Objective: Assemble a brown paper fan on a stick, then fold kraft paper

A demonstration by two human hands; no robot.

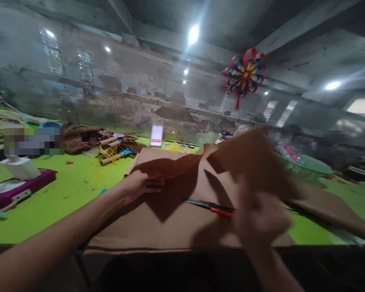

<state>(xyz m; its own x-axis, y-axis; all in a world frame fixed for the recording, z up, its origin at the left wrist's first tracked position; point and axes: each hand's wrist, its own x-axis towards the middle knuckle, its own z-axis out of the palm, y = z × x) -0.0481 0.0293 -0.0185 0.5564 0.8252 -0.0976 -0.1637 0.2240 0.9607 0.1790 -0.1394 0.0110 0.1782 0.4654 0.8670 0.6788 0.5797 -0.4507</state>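
Brown paper (182, 237) lies in stacked sheets at the table's front edge. A loose brown sheet (178, 182) rises above the stack, and its right part is lifted and blurred. My left hand (140, 185) is closed on the left part of this sheet, its thumb hidden. In front of the lifted part is my right hand (260, 215), smeared by motion, so what its fingers do is unclear. Scissors (214, 207) with red handles show over the paper, blades pointing left. Their handle end meets the right hand's outline; whether the hand grips them cannot be told.
Paper rolls (112, 158) and yellow strands lie at the back left, near a lit phone (156, 135). A purple power strip (33, 184) sits far left. On the right are a green basket (313, 168) and a folded brown piece (334, 207).
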